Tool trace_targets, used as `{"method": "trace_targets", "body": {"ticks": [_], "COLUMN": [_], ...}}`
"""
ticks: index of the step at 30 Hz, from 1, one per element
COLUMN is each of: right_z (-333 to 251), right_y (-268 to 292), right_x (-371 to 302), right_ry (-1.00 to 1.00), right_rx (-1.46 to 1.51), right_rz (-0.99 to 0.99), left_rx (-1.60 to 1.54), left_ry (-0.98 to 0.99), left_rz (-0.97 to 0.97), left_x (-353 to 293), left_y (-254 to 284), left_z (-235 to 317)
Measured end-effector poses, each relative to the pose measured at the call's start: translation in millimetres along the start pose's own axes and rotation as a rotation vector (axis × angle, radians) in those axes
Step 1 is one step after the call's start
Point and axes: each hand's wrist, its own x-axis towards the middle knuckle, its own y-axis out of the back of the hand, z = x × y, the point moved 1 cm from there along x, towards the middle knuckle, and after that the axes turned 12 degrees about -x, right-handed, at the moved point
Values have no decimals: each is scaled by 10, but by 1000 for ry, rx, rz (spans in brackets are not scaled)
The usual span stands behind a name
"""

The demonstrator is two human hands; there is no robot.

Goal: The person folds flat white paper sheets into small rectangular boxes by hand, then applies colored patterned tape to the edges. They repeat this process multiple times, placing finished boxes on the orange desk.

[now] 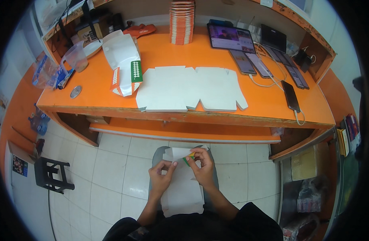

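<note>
A white cardboard box blank (181, 195) lies over my lap, its far end partly folded up. My left hand (161, 176) pinches the left edge of that raised part between thumb and fingers. Opposite it, my right hand (202, 168) is closed on a corner flap, where a bit of green and yellow print shows. Ahead on the orange desk (160, 50) rests a stack of flat white blanks (188, 89) with notched edges. Left of the stack stands an opened, partly folded box (122, 64) with green and orange printed sides.
A tall pile of orange-and-white folded cartons (182, 24) stands at the back. To the right are a lit tablet (232, 38), several phones and a phone (290, 96) on a cable near the edge. A clear plastic cup (76, 57) sits left. A black stool (52, 174) is on the tiled floor.
</note>
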Motion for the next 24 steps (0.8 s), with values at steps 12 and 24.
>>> {"method": "trace_targets", "body": {"ticks": [12,24], "right_z": [-133,-125], "right_y": [-30,-15], "right_x": [-208,-247], "right_ry": [286,-157], "right_rx": [-184,195], "right_rz": [20,-64], "left_rx": [48,-21], "left_ry": [-192,-72], "left_rz": [-36,-151], "left_x": [20,-2], "left_y": [-120,-50], "left_z": [380,372]}}
